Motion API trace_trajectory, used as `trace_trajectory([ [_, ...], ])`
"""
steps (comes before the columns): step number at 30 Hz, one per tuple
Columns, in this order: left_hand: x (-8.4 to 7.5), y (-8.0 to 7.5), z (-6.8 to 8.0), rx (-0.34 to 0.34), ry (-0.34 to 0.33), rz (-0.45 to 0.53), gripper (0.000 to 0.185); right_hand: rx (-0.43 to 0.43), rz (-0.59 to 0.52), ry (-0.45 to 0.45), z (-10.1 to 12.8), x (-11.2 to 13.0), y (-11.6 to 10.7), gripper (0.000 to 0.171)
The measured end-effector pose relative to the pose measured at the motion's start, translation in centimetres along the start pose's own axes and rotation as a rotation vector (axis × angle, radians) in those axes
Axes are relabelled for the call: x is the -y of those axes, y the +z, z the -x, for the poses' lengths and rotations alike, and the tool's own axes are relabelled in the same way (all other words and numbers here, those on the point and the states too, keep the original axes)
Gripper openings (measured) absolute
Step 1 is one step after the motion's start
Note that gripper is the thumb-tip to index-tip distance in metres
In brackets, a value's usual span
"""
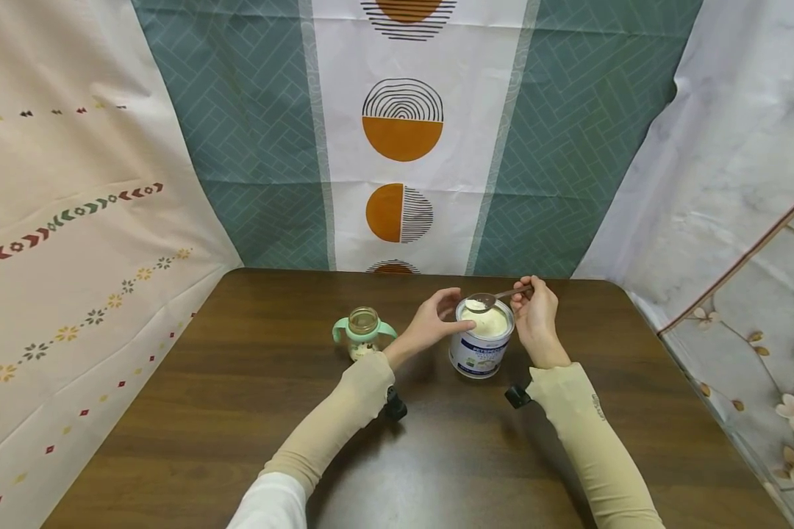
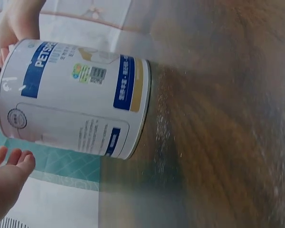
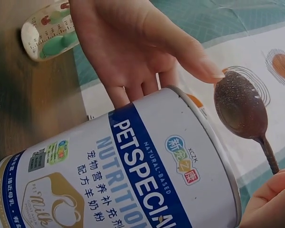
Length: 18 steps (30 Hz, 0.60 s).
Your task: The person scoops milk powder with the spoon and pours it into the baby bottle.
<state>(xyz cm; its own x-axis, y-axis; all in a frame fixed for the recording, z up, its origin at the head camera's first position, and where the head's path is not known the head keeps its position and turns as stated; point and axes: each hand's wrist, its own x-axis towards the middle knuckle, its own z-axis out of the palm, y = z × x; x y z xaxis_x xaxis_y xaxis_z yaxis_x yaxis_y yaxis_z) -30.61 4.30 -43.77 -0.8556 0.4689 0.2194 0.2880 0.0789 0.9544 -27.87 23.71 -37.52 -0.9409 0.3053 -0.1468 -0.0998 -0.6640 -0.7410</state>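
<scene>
Patterned cloths (image 1: 403, 139) hang behind and along both sides of a brown wooden table (image 1: 443, 477) with rounded far corners. Both hands are near its far edge, apart from each other, on either side of an upright can (image 1: 479, 360). The right hand (image 1: 537, 323) pinches a spoon (image 1: 483, 301) by the handle; its bowl is over the can's open mouth, with a little pale powder in it. The left hand (image 1: 430, 319) holds nothing: its fingers curve loosely beside the can's left side, thumb reaching across the rim, and the left wrist view shows a gap between fingertips and can wall. Whether that thumb touches the spoon, I cannot tell. More powder (image 1: 492, 323) fills the can to just below its metal rim.

Beyond the left wrist stands a bottle (image 1: 364, 330) with two mint-green handles, one pointing to the left, the other near the left forearm. A broad stretch of wood separates it from the table's left edge, while the left hand takes up the space toward the can. Black wrist cameras (image 1: 395, 404) jut inward from both sleeves (image 1: 334, 415), narrowing the strip of tabletop between the forearms, which widens toward the near side.
</scene>
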Motion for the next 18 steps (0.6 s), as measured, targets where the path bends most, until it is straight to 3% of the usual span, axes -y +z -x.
trace_trajectory([
  [7, -0.4, -0.9, 0.2, 0.014, -0.024, -0.027, 0.069, 0.013, -0.012, 0.002, 0.2, -0.1, 0.3, 0.032],
  [18, -1.0, -1.7, 0.5, -0.001, 0.014, -0.046, 0.066, 0.03, 0.011, -0.013, 0.5, -0.5, 0.9, 0.03],
])
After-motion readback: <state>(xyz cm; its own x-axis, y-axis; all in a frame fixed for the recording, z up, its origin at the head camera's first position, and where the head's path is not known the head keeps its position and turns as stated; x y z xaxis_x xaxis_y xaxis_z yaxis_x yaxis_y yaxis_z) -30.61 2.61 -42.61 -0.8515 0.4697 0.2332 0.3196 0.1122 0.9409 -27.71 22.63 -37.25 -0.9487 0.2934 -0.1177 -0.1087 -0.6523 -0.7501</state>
